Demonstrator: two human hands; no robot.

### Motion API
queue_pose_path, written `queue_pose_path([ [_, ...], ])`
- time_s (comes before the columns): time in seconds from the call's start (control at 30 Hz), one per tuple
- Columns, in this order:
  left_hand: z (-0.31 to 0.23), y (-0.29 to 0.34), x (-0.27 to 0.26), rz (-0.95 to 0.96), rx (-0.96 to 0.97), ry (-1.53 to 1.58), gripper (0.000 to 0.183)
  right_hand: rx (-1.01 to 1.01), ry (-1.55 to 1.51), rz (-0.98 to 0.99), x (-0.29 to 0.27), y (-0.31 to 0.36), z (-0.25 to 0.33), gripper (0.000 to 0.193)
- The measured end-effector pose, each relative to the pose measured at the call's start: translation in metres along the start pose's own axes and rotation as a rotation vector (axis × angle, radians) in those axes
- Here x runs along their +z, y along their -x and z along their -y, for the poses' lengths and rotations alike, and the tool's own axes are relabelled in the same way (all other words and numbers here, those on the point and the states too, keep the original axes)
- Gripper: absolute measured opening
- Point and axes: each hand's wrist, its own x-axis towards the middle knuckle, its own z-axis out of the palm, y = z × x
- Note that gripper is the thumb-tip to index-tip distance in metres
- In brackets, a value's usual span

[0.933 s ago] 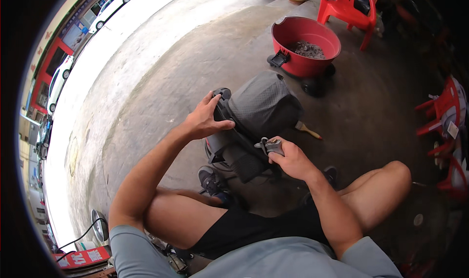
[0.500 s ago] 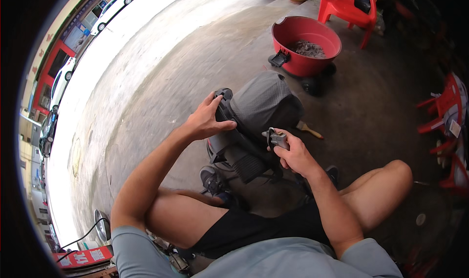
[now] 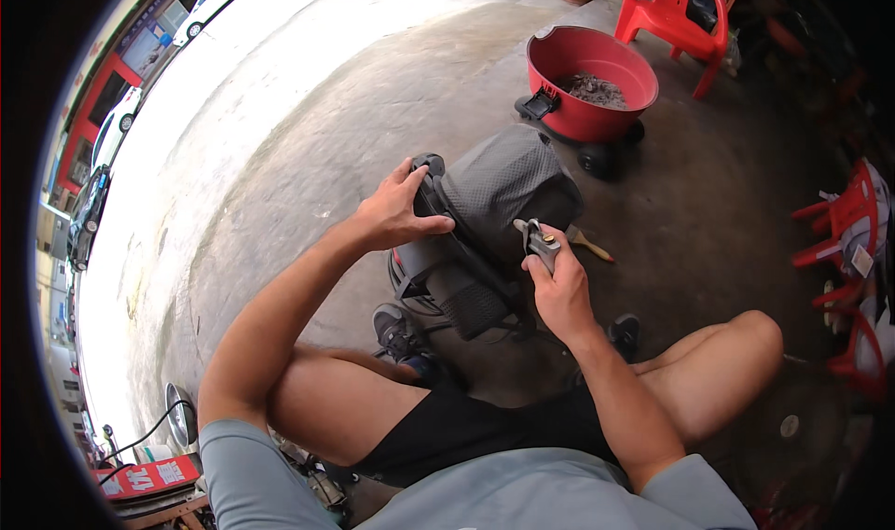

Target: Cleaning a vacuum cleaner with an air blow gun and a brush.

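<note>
A vacuum cleaner's black motor head (image 3: 475, 297) rests tilted between my feet, its grey cloth filter bag (image 3: 508, 178) pointing away from me. My left hand (image 3: 403, 210) grips the black rim beside the bag, thumb and fingers spread around it. In my right hand (image 3: 562, 288) is a small grey metal air blow gun (image 3: 539, 241), wrapped by my fingers, its nozzle pointing at the lower right side of the bag. The nozzle tip is close to the cloth; whether it touches I cannot tell.
Beyond the bag stands a red vacuum tank (image 3: 592, 64) on black casters, grey debris inside. A paintbrush (image 3: 593, 246) lies on the concrete floor (image 3: 308, 176). Red plastic chairs (image 3: 679, 17) stand behind and at the right. At lower left is a round metal lamp-like object (image 3: 179, 416) with a cable.
My right hand has turned the blow gun more upright and raised it slightly toward the bag. My left hand keeps its grip on the rim. The whole view has shifted a little.
</note>
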Motion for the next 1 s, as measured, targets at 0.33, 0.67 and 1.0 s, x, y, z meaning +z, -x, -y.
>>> queue_pose_path([
  [0.33, 0.011, 0.001, 0.004, -0.023, -0.018, 0.023, 0.12, 0.144, -0.201, -0.364, -0.062, -0.053, -0.059, 0.029],
  [0.67, 0.009, 0.002, 0.001, 0.004, -0.021, 0.065, 0.118, 0.169, -0.187, -0.281, -0.055, -0.044, -0.07, 0.028],
  [1.0, 0.009, 0.005, 0.002, -0.015, -0.029, 0.084, 0.115, 0.175, -0.381, -0.007, -0.058, -0.04, -0.042, 0.028],
])
